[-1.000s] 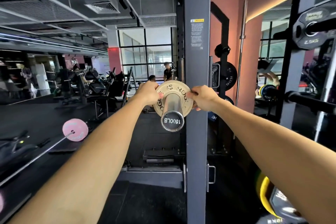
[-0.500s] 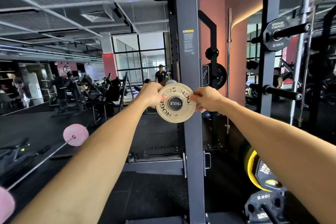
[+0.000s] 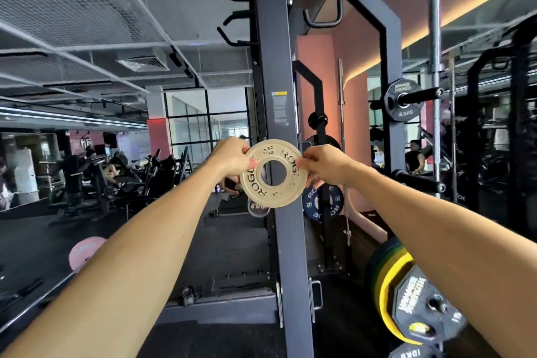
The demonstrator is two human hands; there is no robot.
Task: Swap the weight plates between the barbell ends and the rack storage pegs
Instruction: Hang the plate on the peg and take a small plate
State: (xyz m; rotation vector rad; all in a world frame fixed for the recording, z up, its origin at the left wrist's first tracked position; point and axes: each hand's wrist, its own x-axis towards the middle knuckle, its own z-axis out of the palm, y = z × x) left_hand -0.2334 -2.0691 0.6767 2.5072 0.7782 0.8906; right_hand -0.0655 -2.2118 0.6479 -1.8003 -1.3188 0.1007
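Head view: our left hand (image 3: 232, 159) and right hand (image 3: 325, 165) pinch opposite edges of a small pale plate (image 3: 273, 174) marked ROGUE, its centre hole empty; it hangs clear of the barbell end (image 3: 258, 207), before the rack upright (image 3: 279, 113).

Small plate (image 3: 273, 173) between both hands, before the rack upright (image 3: 279, 96).

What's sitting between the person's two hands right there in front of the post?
A small pale weight plate, pinched at its left edge by the left hand and at its right edge by the right hand; the head view shows the rack post through its hole.
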